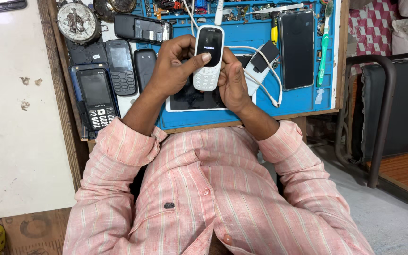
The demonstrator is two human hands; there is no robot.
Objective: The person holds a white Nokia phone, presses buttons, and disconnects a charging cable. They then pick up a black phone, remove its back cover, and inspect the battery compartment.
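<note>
cradling white keypad phone [208, 57] in both hands over the blue mat [303, 101] on the desk | left hand [173, 66] grip clenched round its side, thumb on the keys to press | right hand [232, 85] grip grasping the other edge to steady it | white cable [260, 84] plugged at its far end | dark phones [119, 71] lie left

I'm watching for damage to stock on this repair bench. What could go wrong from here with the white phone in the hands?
1. The white keypad phone is held above the mat between the left hand and the right hand; a slip could drop it onto the white-framed tablet beneath.
2. A white cable runs from the phone's top end; a tug might strain the port.
3. The left forearm lies beside the black keypad phones and could nudge them.
</note>
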